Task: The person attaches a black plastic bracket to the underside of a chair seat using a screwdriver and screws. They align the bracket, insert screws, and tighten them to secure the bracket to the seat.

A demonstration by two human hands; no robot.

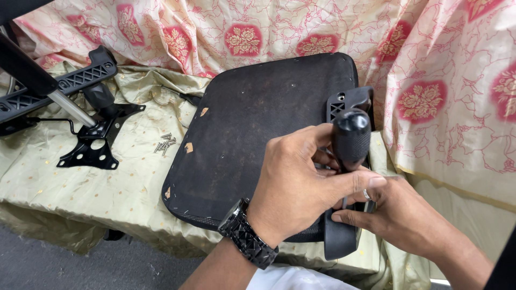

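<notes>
- Now I see both hands working at the right edge of an upturned black seat pan [252,134], which lies on a cloth-covered surface with gold dots.
- My left hand [301,185] is closed around the lower part of a black screwdriver handle [351,139], fingers wrapped at its neck; a dark watch [248,240] sits on that wrist.
- My right hand [400,217] is curled narrow below it, pinching near the tool's shaft and pressing on the black armrest bracket [344,177] that stands along the seat edge. I cannot see the tip of the tool or any screw under it.
- A small heap of loose screws [165,143] lies on the cloth left of the seat, near the black tilt mechanism [94,140] with its gas cylinder [70,107].
- Risk, in my judgement: the tip is hidden by the fingers, so it may slip from the screw head and hit the right fingers.
- The bracket seems held only by hand; if it shifts, the holes may lose alignment and the screw may go in crooked.
- The soft cloth may let the seat slide under pressure, and screws can roll into the folds.
</notes>
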